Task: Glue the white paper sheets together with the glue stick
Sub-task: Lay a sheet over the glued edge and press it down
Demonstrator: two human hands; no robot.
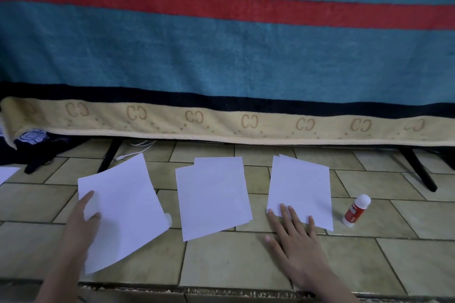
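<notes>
Between the two hands, on the tiled floor [246,258]: middle paper stack [213,195], white, at least two sheets lying offset, untouched by either hand.

Under the left hand [85,219]: left paper sheet [123,211], white, turned at an angle to the other sheets. Thumb lies on top of its left edge; the remaining fingers appear to be tucked beneath it, though the view does not show them, so the hand seems to grip the sheet at that edge. A small pale object [168,219] peeks out at the sheet's right edge; identity unclear.

Under the right hand [293,236]: right paper stack [300,189], white, two or more sheets slightly fanned. Fingers straight and spread, fingertips pressing flat on the stack's near edge, palm on the floor.

Right of the right hand, just beside the right paper stack: glue stick [355,210], red body, white cap on, not touched.

Far left of the left hand, at the frame edge: corner of another white sheet [7,173].

Beyond both hands: teal blanket [221,56] with a red stripe, dark band and beige patterned border, hanging over black legs [418,170]; white cable [138,147] on the floor beneath it.
</notes>
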